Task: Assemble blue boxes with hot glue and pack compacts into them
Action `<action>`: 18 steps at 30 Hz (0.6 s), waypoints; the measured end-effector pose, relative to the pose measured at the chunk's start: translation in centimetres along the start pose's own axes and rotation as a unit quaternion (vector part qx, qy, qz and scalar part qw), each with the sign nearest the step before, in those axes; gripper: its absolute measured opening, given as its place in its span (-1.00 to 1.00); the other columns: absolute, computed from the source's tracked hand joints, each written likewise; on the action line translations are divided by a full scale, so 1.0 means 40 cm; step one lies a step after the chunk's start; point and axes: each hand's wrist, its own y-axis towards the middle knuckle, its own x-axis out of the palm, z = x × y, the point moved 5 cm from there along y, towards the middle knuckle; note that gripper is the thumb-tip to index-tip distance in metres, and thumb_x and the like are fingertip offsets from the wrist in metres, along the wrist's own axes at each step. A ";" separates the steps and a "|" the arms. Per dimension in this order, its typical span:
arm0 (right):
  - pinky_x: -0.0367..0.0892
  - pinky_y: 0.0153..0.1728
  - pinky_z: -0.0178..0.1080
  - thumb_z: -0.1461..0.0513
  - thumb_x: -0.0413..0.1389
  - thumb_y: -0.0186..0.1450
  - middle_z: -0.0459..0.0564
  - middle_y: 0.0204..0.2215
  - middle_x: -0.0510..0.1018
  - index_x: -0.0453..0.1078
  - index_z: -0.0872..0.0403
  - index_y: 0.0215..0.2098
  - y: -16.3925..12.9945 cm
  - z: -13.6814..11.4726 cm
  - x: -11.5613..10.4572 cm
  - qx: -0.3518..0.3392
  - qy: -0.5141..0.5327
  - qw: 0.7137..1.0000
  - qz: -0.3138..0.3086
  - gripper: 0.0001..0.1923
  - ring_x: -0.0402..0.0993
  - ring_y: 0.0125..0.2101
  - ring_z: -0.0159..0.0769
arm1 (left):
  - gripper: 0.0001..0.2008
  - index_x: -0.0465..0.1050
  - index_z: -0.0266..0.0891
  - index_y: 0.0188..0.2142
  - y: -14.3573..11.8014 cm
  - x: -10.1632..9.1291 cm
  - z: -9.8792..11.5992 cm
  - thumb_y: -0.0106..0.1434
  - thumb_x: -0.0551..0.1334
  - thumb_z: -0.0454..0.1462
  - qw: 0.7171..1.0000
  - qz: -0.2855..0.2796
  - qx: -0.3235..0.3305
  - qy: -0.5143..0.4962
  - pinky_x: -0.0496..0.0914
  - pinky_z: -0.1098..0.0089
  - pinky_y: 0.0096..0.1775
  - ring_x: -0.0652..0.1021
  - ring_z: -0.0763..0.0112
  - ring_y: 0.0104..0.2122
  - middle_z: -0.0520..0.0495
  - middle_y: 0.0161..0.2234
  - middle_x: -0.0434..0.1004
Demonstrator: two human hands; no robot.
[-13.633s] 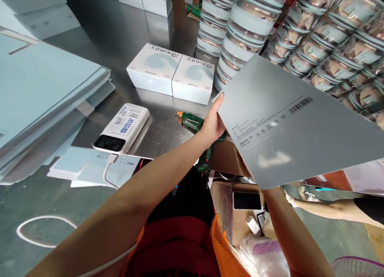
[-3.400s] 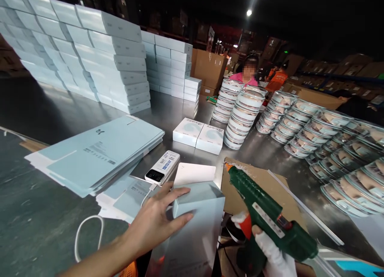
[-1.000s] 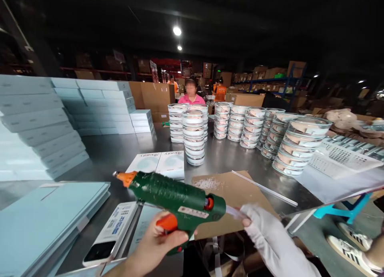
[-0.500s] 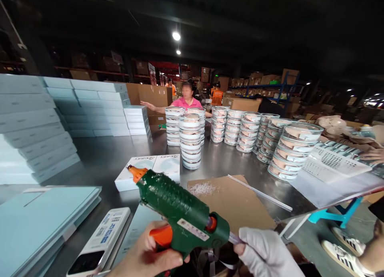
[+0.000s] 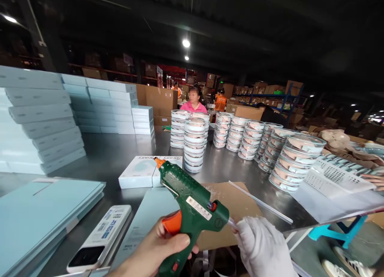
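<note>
My bare left hand (image 5: 163, 245) is wrapped round the handle of a green hot glue gun (image 5: 192, 193), with fingers at its orange trigger. The gun's orange nozzle points up and to the left. In a white glove, my right hand (image 5: 261, 243) grips a clear glue stick (image 5: 232, 223) that enters the back of the gun. Beneath the gun lies a piece of brown cardboard (image 5: 222, 233) with white bits on it. Two white and pale blue boxes (image 5: 136, 175) sit just beyond the nozzle.
Stacks of round clear cases (image 5: 193, 145) stand across the metal table (image 5: 105, 153). Pale blue boxes (image 5: 45, 125) are piled at left, near flat blue panels (image 5: 51, 205) and a white device (image 5: 100, 239). A loose glue stick (image 5: 261, 201) lies at right. A person in pink (image 5: 193, 106) is opposite.
The glue gun has shifted right and its handle shows more. My gloved hand has turned, its back now facing up. The person opposite has drawn in an outstretched arm. The view has shifted slightly.
</note>
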 end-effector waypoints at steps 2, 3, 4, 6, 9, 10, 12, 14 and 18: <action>0.28 -0.48 -0.24 0.44 -0.15 0.39 -0.03 -0.55 0.54 0.42 0.12 -0.27 0.010 -0.009 -0.007 -0.042 -0.077 0.996 0.011 -0.68 0.44 -0.61 -0.28 | -0.36 0.66 -0.23 -0.31 -0.001 0.009 -0.001 -0.18 0.55 0.22 1.000 -0.015 -0.001 -0.004 0.29 0.49 -0.44 0.52 0.39 -0.46 -0.09 -0.45 0.67; 0.27 -0.49 -0.24 0.42 -0.15 0.41 -0.04 -0.56 0.53 0.42 0.12 -0.28 0.014 -0.010 -0.011 -0.046 -0.069 0.996 0.014 -0.69 0.44 -0.61 -0.28 | -0.35 0.66 -0.24 -0.31 -0.002 0.012 0.002 -0.18 0.54 0.23 1.000 -0.024 0.005 0.001 0.28 0.50 -0.46 0.51 0.40 -0.47 -0.10 -0.46 0.66; 0.25 -0.51 -0.25 0.39 -0.13 0.43 -0.07 -0.59 0.51 0.41 0.10 -0.30 0.018 -0.007 -0.013 -0.033 -0.037 0.999 0.007 -0.70 0.42 -0.63 -0.30 | -0.34 0.65 -0.25 -0.32 -0.003 0.014 0.007 -0.17 0.53 0.25 0.999 -0.032 0.015 0.014 0.27 0.50 -0.47 0.50 0.40 -0.47 -0.10 -0.47 0.65; 0.19 -0.54 -0.29 0.28 -0.09 0.48 -0.14 -0.61 0.46 0.38 0.04 -0.35 0.025 0.010 -0.003 0.038 0.108 0.992 -0.052 -0.71 0.38 -0.63 -0.35 | -0.35 0.62 -0.27 -0.36 -0.006 0.014 0.021 -0.13 0.50 0.26 0.997 -0.040 0.044 0.052 0.25 0.50 -0.48 0.46 0.42 -0.49 -0.09 -0.49 0.62; 0.15 -0.49 -0.35 0.00 -0.05 0.49 -0.16 -0.56 0.39 0.35 0.03 -0.40 0.010 0.031 0.050 0.218 0.448 0.841 -0.209 -0.60 0.29 -0.55 -0.42 | -0.38 0.60 -0.27 -0.36 -0.009 0.014 0.042 0.00 0.44 0.26 0.989 -0.063 0.086 0.102 0.27 0.49 -0.44 0.42 0.44 -0.49 -0.06 -0.48 0.56; 0.10 -0.53 -0.36 -0.11 -0.01 0.44 -0.18 -0.59 0.32 0.32 0.04 -0.44 -0.003 0.027 0.070 0.275 0.553 0.742 -0.260 -0.53 0.20 -0.57 -0.45 | -0.39 0.60 -0.27 -0.35 -0.009 0.015 0.045 0.02 0.42 0.26 0.987 -0.074 0.091 0.109 0.26 0.49 -0.44 0.40 0.45 -0.49 -0.04 -0.48 0.54; -0.06 -0.62 -0.38 -0.23 0.15 0.27 -0.26 -0.68 0.14 0.26 0.05 -0.50 -0.027 0.012 0.100 0.367 0.692 0.541 -0.307 -0.44 -0.01 -0.66 -0.52 | -0.38 0.57 -0.27 -0.36 -0.008 0.018 0.048 0.04 0.40 0.28 0.985 -0.091 0.087 0.115 0.22 0.50 -0.46 0.38 0.44 -0.49 -0.03 -0.49 0.51; -0.20 -0.70 -0.38 -0.22 0.30 0.14 -0.35 -0.76 0.03 0.26 0.04 -0.53 -0.039 0.002 0.115 0.417 0.753 0.407 -0.306 -0.42 -0.16 -0.73 -0.58 | -0.36 0.55 -0.27 -0.39 -0.005 0.020 0.049 0.01 0.41 0.29 0.987 -0.090 0.074 0.112 0.20 0.51 -0.48 0.38 0.44 -0.49 -0.03 -0.50 0.49; -0.23 -0.73 -0.40 -0.17 0.32 0.18 -0.35 -0.79 0.03 0.42 0.13 -0.49 -0.023 -0.002 0.110 0.423 0.777 0.363 -0.292 -0.46 -0.18 -0.76 -0.60 | -0.34 0.56 -0.28 -0.41 -0.003 0.034 0.060 -0.01 0.40 0.31 0.986 -0.102 0.063 0.114 0.20 0.52 -0.50 0.38 0.46 -0.51 -0.04 -0.49 0.50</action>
